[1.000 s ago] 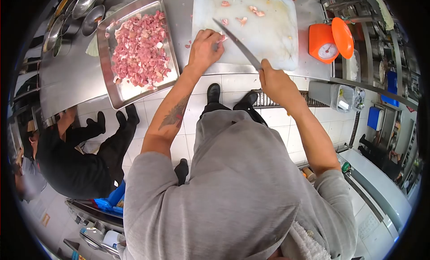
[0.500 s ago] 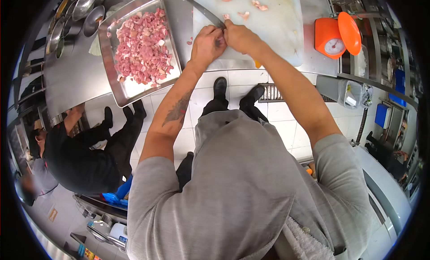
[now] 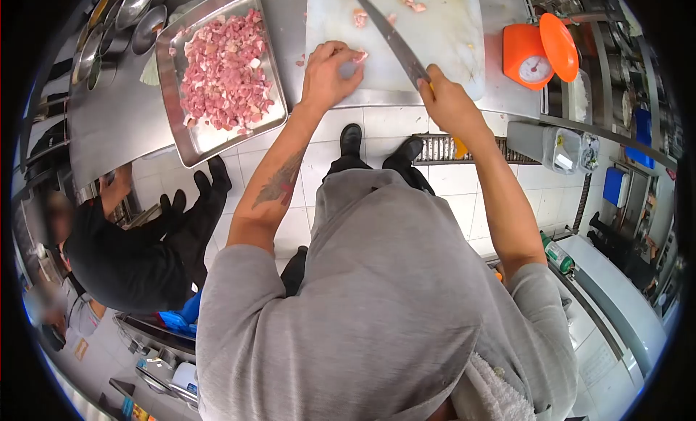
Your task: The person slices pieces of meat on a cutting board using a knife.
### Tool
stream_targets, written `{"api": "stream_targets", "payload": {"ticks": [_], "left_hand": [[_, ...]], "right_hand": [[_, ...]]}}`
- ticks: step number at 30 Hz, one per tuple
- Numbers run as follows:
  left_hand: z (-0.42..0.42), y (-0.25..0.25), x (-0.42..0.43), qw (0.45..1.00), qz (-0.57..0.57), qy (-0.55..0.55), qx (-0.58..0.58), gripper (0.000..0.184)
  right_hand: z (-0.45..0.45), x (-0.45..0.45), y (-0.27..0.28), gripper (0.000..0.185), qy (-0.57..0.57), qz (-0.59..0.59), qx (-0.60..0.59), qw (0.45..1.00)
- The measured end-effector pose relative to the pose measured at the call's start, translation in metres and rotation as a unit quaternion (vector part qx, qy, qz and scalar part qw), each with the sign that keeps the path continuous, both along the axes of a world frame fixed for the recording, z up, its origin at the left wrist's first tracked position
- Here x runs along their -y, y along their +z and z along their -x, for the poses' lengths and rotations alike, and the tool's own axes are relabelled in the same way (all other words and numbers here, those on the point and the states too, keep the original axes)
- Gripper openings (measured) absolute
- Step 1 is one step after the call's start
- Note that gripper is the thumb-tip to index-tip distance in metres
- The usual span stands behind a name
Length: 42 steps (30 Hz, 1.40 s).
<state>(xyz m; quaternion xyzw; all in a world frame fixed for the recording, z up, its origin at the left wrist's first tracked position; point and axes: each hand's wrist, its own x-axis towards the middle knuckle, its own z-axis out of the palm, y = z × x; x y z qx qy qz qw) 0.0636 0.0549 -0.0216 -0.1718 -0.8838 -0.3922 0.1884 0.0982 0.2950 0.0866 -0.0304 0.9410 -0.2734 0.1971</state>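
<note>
On the white cutting board (image 3: 453,58), my left hand (image 3: 326,76) has its curled fingertips on a small piece of meat (image 3: 360,57) near the board's left edge. My right hand (image 3: 451,105) grips a large knife (image 3: 391,40) by its yellow handle. The blade slants over the board toward the far left, its edge apart from the piece under my left hand. Several pale pink scraps (image 3: 412,3) lie farther back on the board. Left of my left hand, a deep metal tray (image 3: 277,118) holds a heap of diced raw meat (image 3: 225,69).
An orange kitchen scale (image 3: 523,55) stands right of the board. Metal bowls (image 3: 150,31) sit at the far left of the steel counter (image 3: 109,131). A co-worker in black (image 3: 130,261) is at the left. Clear plastic containers (image 3: 562,149) are at the right, below counter level.
My hands have come apart: the right hand has drawn the knife to the right and toward me. My left hand has shifted slightly left, uncovering the small piece of meat at its fingertips.
</note>
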Motion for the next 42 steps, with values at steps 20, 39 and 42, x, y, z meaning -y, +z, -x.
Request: {"api": "stream_targets", "payload": {"ticks": [20, 39, 42], "left_hand": [[0.018, -0.015, 0.004, 0.997, -0.043, -0.06, 0.034, 0.016], [0.037, -0.011, 0.014, 0.993, -0.043, 0.103, 0.045, 0.012], [0.038, -0.015, 0.018, 0.994, -0.042, 0.087, 0.046, 0.012]], "right_hand": [[0.011, 0.039, -0.057, 0.025, 0.062, -0.015, 0.037, 0.997], [0.022, 0.043, -0.013, 0.023, 0.11, -0.057, 0.055, 0.991], [0.014, 0.046, 0.0, 0.024, 0.104, -0.07, 0.102, 0.987]]}}
